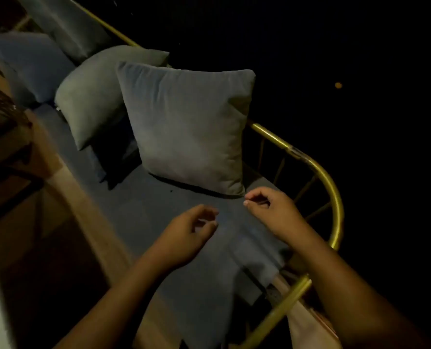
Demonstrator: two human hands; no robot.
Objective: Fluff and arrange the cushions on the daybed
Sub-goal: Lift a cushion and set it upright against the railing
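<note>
In dim light a grey square cushion (189,127) stands upright on the daybed's dark seat pad (146,212), leaning toward the gold rail (332,187). Behind it a second grey cushion (93,96) leans at an angle, and a bluish cushion (30,64) lies farther back at the left. My left hand (191,230) hovers over the seat pad with fingers loosely curled and empty. My right hand (272,210) is just below the near cushion's lower right corner, fingers curled, holding nothing.
The curved gold metal frame wraps the daybed's right end with thin spokes (307,187). A wooden floor strip (66,172) runs along the left side beside dark furniture (0,117). A pale cloth (307,323) hangs by the frame at the bottom right. Beyond the rail is darkness.
</note>
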